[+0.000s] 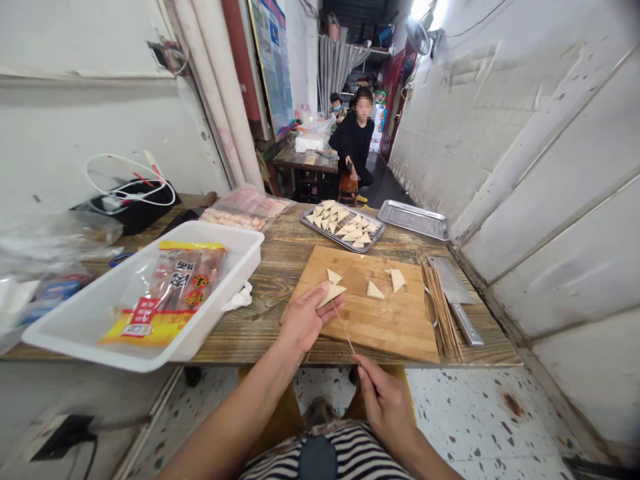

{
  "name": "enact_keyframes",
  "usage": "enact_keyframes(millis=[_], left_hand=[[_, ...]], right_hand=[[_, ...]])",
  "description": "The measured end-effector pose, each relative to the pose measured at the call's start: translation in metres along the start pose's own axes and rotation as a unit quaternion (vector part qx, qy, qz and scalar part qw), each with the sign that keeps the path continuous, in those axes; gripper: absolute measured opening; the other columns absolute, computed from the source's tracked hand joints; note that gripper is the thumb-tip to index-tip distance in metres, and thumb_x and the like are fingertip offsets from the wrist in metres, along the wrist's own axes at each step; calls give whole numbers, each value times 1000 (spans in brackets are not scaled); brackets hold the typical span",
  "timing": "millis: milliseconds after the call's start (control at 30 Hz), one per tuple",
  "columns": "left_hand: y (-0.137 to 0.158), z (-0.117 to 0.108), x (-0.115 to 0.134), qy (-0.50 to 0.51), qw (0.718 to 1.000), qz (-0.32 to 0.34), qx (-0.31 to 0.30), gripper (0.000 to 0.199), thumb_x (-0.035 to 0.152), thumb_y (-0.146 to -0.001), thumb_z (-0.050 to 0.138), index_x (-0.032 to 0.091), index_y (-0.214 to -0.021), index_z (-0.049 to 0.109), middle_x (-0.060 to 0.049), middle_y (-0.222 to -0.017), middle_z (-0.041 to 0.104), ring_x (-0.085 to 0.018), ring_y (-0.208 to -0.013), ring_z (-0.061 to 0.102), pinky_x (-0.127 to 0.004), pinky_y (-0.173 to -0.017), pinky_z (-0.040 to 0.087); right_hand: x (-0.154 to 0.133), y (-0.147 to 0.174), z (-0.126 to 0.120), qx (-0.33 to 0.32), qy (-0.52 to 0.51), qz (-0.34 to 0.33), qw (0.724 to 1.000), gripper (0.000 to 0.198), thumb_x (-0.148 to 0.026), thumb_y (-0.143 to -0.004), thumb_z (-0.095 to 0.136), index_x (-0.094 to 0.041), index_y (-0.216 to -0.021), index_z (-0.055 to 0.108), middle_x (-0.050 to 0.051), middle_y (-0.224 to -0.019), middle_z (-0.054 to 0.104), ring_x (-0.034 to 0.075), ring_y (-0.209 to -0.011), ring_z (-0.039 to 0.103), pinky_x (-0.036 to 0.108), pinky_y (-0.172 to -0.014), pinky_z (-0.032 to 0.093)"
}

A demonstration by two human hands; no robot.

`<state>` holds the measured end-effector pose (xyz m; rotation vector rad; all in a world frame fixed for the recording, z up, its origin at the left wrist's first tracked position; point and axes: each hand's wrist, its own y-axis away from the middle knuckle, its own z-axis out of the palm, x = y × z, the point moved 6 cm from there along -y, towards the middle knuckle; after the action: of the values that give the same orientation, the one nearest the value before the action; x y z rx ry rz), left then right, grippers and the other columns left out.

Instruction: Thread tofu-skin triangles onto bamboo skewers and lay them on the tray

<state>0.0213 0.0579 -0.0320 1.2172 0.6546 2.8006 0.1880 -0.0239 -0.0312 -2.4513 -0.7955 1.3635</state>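
My left hand (305, 320) pinches a pale triangular tofu piece (331, 293) at the near left corner of the wooden cutting board (380, 320). My right hand (383, 393), below the table edge, grips the lower end of a thin bamboo skewer (344, 328) whose tip reaches the triangle. Three more triangles (375, 289) lie loose on the board. A bundle of bamboo skewers (441, 307) lies along the board's right side.
A metal tray (375, 239) with several skewered triangles sits behind the board, an empty metal tray (414, 219) beyond it. A cleaver (455, 293) lies at the right. A white plastic tub (100, 313) with a food packet stands left. A person in black sits far back.
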Motion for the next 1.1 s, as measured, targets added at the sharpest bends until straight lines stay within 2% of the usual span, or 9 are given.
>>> enact_keyframes(millis=[300,667,1100], left_hand=[[3,-5,-10,23,999,-27,38,7,11,-80,55,9,-84,62,-12,-89,69,-20,-79,68,-38,-81,55],[9,-1,-11,11,1000,-23,3,10,12,-79,58,8,-87,62,-12,-92,67,-22,-81,67,-40,-80,55],[15,3,-30,3,999,-47,-19,8,14,-79,59,9,-84,62,-11,-92,68,-22,-84,67,-38,-81,54]], right_hand=[[4,8,6,12,11,0,1000,32,-17,-92,42,-18,-118,59,7,-104,69,19,-90,68,27,-79,56],[3,9,6,31,20,-42,998,34,-10,-90,43,-16,-122,55,9,-103,69,16,-87,68,23,-77,56],[6,9,5,42,52,-33,997,29,-12,-92,41,-13,-116,56,11,-98,70,18,-84,69,25,-73,56]])
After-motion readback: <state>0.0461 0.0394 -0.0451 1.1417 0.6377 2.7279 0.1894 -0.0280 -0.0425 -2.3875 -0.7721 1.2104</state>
